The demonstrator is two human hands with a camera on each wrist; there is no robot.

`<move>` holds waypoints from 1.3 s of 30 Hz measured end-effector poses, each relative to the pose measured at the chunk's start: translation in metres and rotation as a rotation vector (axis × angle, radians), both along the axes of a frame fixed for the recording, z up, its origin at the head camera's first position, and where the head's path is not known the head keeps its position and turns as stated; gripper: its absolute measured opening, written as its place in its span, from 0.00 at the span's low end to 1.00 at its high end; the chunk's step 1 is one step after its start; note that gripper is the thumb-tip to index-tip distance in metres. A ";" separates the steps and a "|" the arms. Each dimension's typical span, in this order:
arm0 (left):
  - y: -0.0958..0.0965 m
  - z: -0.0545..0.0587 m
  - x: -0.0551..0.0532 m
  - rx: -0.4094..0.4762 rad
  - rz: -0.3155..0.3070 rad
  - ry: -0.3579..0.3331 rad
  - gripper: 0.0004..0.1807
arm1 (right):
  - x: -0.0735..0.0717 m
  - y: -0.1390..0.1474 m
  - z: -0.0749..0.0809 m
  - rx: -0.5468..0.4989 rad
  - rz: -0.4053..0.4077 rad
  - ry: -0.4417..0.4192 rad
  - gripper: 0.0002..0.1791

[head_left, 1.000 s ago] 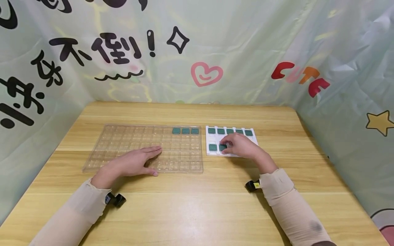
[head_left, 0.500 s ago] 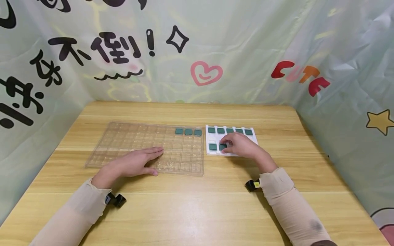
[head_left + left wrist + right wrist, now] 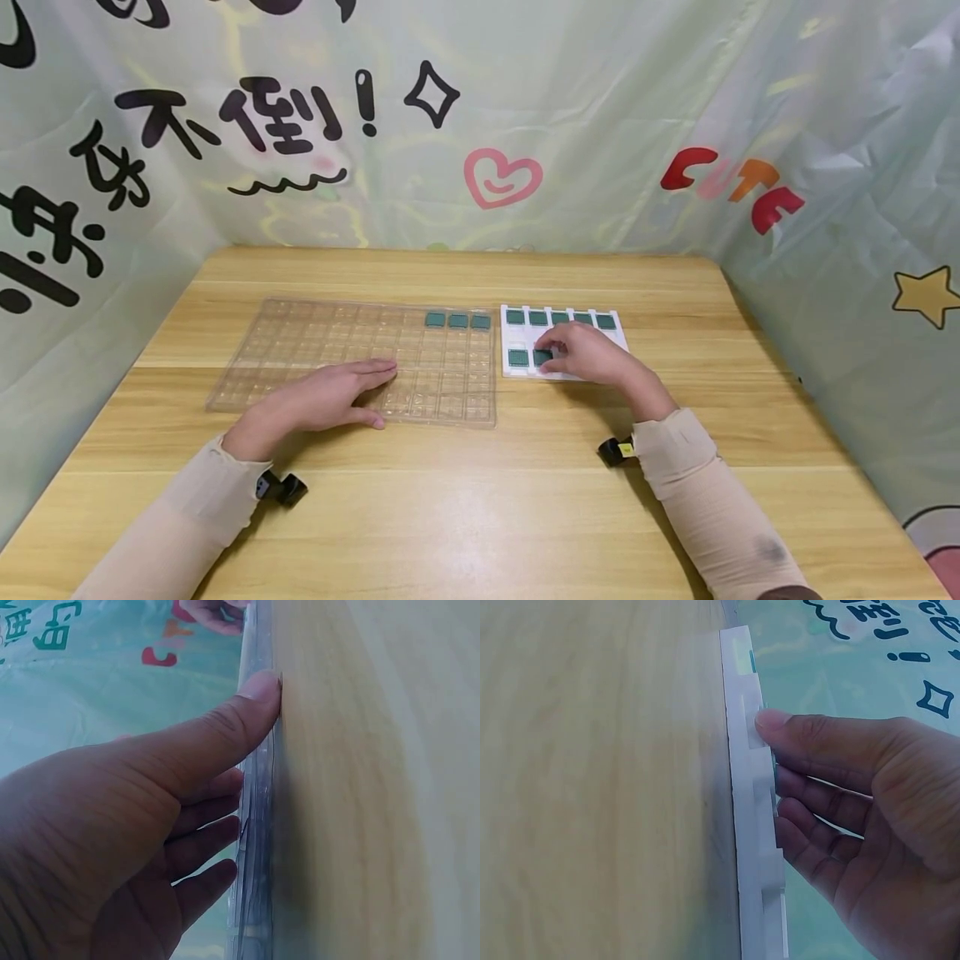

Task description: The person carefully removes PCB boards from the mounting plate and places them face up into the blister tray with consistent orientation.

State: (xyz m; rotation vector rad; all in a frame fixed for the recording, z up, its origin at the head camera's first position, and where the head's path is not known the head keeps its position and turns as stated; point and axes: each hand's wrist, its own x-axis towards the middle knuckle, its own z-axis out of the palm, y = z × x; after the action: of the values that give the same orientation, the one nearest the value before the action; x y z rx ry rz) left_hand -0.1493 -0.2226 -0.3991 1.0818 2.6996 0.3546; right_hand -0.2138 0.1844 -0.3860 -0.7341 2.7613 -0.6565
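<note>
A clear plastic compartment tray (image 3: 442, 379) lies on the left, with three green chips (image 3: 457, 320) in its far right corner. My left hand (image 3: 330, 396) rests across its near part, fingers nearly straight; the thumb touches the near edge, as the left wrist view also shows. To the right is a smaller white tray (image 3: 517, 335) with several green chips in slots. My right hand (image 3: 588, 354) has thumb and fingertips at the second chip (image 3: 542, 357) of the near row and pinches it, still in its slot. The hand hides the rest of that row.
Both trays lie flat on a wooden table (image 3: 465, 517), a narrow gap between them. A printed cloth (image 3: 585, 125) hangs behind the table and along both sides. Small black cameras (image 3: 288, 490) sit on the wrists.
The clear tray has turned slightly and shifted right between the first and second frames, its right end coming nearer me and the chips moving with it. Both hands have hardly moved.
</note>
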 end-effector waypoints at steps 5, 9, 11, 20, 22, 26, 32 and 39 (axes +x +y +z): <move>0.001 0.001 0.001 0.011 0.006 0.004 0.46 | 0.001 0.000 0.002 -0.003 -0.002 -0.007 0.18; 0.001 0.002 0.001 0.014 0.020 -0.003 0.47 | 0.002 0.001 0.004 -0.017 -0.007 -0.021 0.18; 0.002 0.002 0.002 0.014 0.025 -0.008 0.47 | 0.002 0.002 0.005 -0.028 -0.007 -0.033 0.18; 0.003 0.001 0.001 0.027 0.033 -0.013 0.46 | 0.001 -0.009 0.012 -0.044 -0.013 -0.056 0.18; 0.003 0.001 0.001 0.028 0.031 -0.012 0.46 | 0.000 -0.014 0.015 -0.039 -0.003 -0.053 0.18; 0.003 0.001 0.001 0.027 0.027 -0.007 0.46 | -0.002 -0.025 0.020 -0.021 0.025 -0.022 0.18; 0.002 0.000 0.000 0.027 0.031 -0.004 0.47 | -0.006 -0.043 0.026 -0.010 0.068 0.006 0.19; 0.002 -0.001 -0.001 0.022 0.029 0.006 0.47 | -0.012 -0.065 0.031 -0.018 0.129 0.049 0.18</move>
State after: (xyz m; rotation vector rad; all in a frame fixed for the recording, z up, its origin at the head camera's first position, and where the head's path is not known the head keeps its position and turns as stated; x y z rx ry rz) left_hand -0.1502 -0.2203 -0.4003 1.0518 2.7257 0.3876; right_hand -0.2256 0.1194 -0.3552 -0.9347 2.7267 -0.6467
